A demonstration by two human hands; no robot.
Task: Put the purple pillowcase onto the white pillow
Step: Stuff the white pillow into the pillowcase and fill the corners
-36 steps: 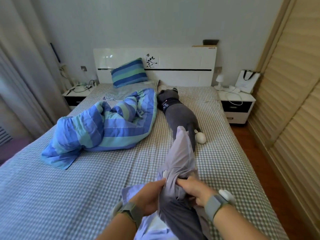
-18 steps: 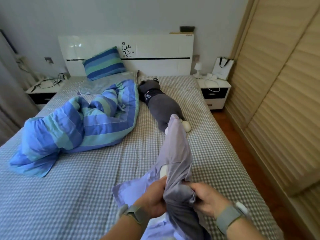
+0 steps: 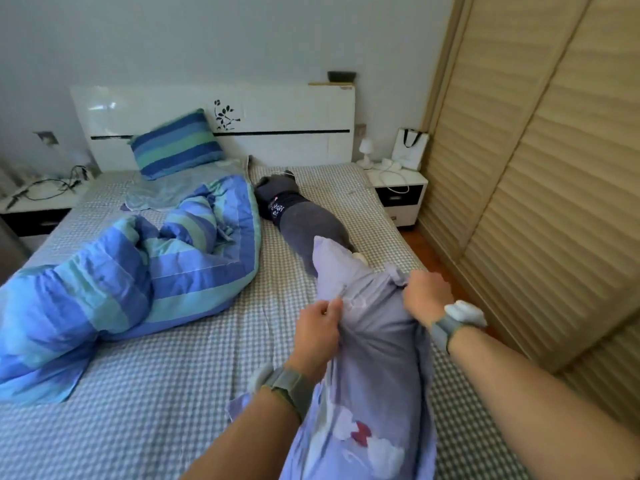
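The purple pillowcase with a white and red print stretches from the bottom of the view up over the bed's near right part. It bulges as if filled; the white pillow itself is hidden inside it. My left hand pinches the fabric on the left side. My right hand grips a bunched fold on the right side, higher up. A far corner of the case sticks up toward the headboard.
A blue and green striped duvet lies crumpled on the left of the checked bed. A grey plush toy lies beyond the pillowcase. A striped pillow leans on the headboard. Wooden wardrobe doors and a nightstand stand right.
My hands have moved apart and farther up the pillowcase, the right hand going out to the right. The case now looks spread wider and fuller. The view has turned right.
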